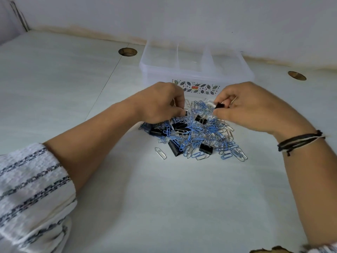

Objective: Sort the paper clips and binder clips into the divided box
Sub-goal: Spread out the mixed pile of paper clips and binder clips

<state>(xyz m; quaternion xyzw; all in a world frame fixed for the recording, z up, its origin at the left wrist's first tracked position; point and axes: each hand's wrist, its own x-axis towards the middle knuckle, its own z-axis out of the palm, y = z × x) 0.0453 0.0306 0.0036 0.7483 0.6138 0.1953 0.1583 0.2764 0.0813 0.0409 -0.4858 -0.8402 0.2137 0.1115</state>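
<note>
A mixed pile of blue and silver paper clips (198, 137) and black binder clips (205, 148) lies on the white table, just in front of a clear divided box (197, 73) with a leaf-pattern label. My left hand (160, 103) is closed at the pile's far left edge, pinching a black binder clip whose wire handle sticks up. My right hand (242, 105) is at the pile's far right edge and holds another black binder clip (219, 106) between thumb and fingers, lifted a little above the pile. The box compartments look bare.
Two round cable holes (127, 52) (296, 75) are cut in the table, left and right of the box. A wall runs close behind the box. One silver paper clip (160, 153) lies apart at the pile's near left.
</note>
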